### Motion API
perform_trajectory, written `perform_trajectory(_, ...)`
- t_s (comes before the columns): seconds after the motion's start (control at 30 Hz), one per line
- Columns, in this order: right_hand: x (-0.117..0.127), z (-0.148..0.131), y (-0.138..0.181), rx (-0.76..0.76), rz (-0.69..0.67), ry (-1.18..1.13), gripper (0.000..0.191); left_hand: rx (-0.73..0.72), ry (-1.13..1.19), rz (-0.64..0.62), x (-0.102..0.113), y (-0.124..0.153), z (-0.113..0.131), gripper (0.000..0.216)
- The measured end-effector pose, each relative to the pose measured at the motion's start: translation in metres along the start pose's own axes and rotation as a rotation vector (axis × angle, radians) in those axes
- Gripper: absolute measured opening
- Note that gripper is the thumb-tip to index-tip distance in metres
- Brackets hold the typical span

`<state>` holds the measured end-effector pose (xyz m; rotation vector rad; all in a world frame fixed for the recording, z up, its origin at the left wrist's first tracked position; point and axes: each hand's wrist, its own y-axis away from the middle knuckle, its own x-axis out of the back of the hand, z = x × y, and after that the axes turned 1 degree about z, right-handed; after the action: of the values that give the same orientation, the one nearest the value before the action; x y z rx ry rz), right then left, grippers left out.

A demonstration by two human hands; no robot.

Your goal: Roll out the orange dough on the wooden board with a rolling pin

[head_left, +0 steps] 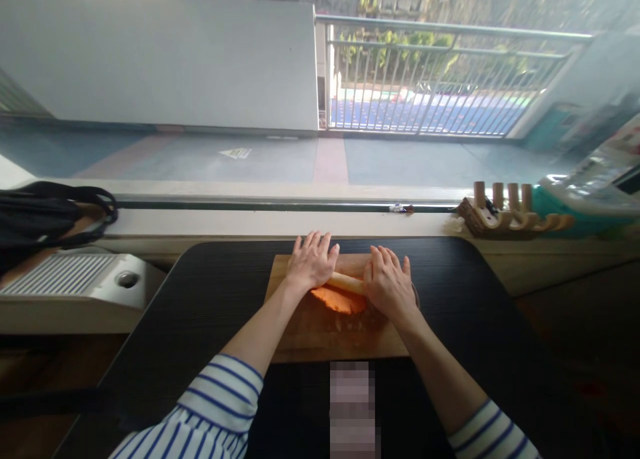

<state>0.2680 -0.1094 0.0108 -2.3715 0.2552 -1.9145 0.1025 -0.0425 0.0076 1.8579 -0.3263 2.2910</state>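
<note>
A pale wooden rolling pin (349,283) lies across a flattened piece of orange dough (343,301) on a wooden board (300,344). My left hand (311,262) rests palm down over the pin's left end, its fingers stretched out and apart. Over the right end lies my right hand (390,282), also palm down, fingers extended forward past the pin. Both hands cover the pin's ends, and part of the dough is hidden behind the pin and hands. The dough's near edge looks uneven and slightly cracked.
The board sits on a black table (215,312) against a window ledge (250,224). A wooden rack (500,219) and a teal container (555,205) stand on the ledge at right. At left are a black bag (45,215) and a white appliance (90,285) with a vent.
</note>
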Motion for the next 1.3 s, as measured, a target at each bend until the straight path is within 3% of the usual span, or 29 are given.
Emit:
perform_trajectory(0.23,-0.003,0.0,0.001,0.007,0.051,-0.023,0.045,-0.102,-0.015,0.012,-0.006,-0.023,-0.001,0.055)
perform_trajectory(0.37,-0.004,-0.001,0.005,0.01,0.061,-0.015,0.044,-0.138,-0.019,0.031,-0.005,-0.019,-0.003,0.053)
perform_trajectory(0.63,0.001,-0.015,0.036,0.096,0.121,0.023,0.044,-0.136,-0.081,0.046,-0.002,0.03,-0.01,0.053)
perform_trajectory(0.87,-0.002,-0.019,0.06,0.199,0.158,0.039,0.048,-0.141,-0.108,0.136,0.003,0.064,-0.01,0.057)
perform_trajectory(1.3,-0.008,-0.017,0.106,0.349,0.23,-0.003,0.048,-0.136,-0.115,0.246,-0.006,0.132,-0.016,0.055)
